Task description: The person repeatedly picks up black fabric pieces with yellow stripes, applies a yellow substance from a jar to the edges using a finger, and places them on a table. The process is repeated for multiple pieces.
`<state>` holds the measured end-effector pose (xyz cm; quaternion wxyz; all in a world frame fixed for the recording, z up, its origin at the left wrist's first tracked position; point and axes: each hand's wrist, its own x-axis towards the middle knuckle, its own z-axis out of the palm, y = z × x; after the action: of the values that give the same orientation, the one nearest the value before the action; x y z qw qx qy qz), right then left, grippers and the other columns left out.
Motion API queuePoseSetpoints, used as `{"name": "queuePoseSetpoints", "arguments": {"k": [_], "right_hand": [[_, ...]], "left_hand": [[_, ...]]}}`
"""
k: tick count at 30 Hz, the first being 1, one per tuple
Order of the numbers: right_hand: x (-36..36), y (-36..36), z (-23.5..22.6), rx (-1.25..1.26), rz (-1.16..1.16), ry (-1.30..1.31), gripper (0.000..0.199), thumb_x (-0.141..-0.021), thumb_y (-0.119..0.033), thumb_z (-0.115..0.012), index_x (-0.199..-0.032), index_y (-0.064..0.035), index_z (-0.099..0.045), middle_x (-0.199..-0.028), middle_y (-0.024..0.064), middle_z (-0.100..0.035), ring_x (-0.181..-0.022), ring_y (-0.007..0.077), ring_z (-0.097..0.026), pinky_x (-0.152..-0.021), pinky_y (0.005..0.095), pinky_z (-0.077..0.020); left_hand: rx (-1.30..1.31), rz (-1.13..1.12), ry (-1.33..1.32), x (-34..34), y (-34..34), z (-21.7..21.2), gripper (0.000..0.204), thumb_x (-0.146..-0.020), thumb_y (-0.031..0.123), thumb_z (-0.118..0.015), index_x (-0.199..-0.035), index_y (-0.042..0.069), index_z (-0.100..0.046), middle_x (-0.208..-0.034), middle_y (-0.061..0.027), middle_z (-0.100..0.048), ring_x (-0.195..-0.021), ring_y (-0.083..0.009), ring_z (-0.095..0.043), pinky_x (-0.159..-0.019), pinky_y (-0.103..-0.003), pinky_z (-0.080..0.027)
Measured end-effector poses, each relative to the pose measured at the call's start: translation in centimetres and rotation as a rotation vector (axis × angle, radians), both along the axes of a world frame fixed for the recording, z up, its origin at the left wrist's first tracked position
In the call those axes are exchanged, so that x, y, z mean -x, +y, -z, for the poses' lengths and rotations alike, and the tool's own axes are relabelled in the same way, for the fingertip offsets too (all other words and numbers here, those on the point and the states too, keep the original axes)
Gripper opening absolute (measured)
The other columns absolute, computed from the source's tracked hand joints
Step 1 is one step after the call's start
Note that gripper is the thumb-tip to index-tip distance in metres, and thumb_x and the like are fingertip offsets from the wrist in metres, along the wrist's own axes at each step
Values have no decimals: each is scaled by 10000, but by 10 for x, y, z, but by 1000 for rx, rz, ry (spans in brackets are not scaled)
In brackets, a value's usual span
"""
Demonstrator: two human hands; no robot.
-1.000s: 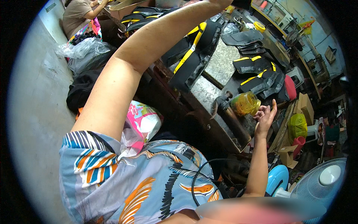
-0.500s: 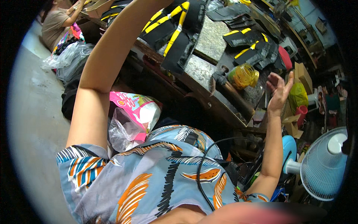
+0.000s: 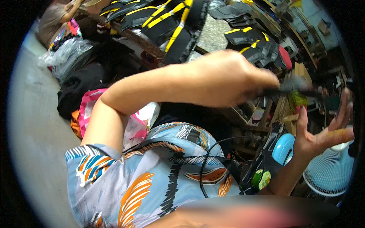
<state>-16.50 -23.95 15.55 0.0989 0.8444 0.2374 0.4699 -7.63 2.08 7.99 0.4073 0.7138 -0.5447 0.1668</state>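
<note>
From the head view, the left hand (image 3: 243,78) is closed around one end of a dark, slender tool (image 3: 300,88), blurred so that its kind cannot be told; it points rightward above the cluttered workbench (image 3: 213,36). The right hand (image 3: 323,131) is held open, palm up, fingers spread wide, just below the tool's far end. Black-and-yellow padded pieces (image 3: 167,22) lie on the bench beyond.
</note>
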Motion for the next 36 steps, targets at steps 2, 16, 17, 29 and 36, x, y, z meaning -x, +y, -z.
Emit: {"name": "queuePoseSetpoints", "arguments": {"k": [2, 16, 17, 29, 36], "right_hand": [[7, -4, 9, 77, 16, -7, 1082, -826, -66, -689, -1529, -170, 127, -1407, 191, -479, -1325, 372, -427, -1127, 516, -276], [79, -87, 66, -341, 253, 193, 841, -881, 95, -571, -1545, -73, -82, -1112, 207, -641, -1050, 286, -647, -937, 438, -514], [83, -92, 66, -348, 274, 190, 837, -883, 97, -566, -1544, -73, -83, -1113, 207, -640, -1051, 284, -647, -935, 436, -516], [102, -99, 89, -490, 390, 189, 838, -911, 52, -564, -1551, -92, -43, -1083, 171, -655, -1039, 267, -645, -963, 443, -493], [109, -104, 96, -496, 383, 183, 866, -880, 76, -567, -1552, -96, -49, -1083, 149, -670, -1058, 261, -647, -997, 469, -466]], "left_hand": [[-116, 93, -30, 13, -5, 3, 406, -768, 65, -665, -1165, 87, -585, -782, -129, -650, -691, -317, -665, -580, -418, -533], [-346, -823, -183, -81, 25, 78, 540, -896, 476, -613, -1274, 94, -572, -1235, -182, -561, -1240, -350, -475, -1021, -486, -398], [-425, -883, -152, -92, 34, 92, 564, -898, 476, -602, -1311, 98, -538, -1285, -210, -517, -1300, -379, -418, -1067, -561, -321], [-795, -960, -35, -162, 74, 133, 594, -991, 416, -451, -1480, 102, -329, -1452, -186, -444, -1402, -332, -341, -1140, -553, -215], [-717, -866, 25, -158, 78, 120, 752, -973, 612, -331, -1534, 127, -204, -1482, -200, -396, -1419, -351, -303, -1155, -571, -163]]}}
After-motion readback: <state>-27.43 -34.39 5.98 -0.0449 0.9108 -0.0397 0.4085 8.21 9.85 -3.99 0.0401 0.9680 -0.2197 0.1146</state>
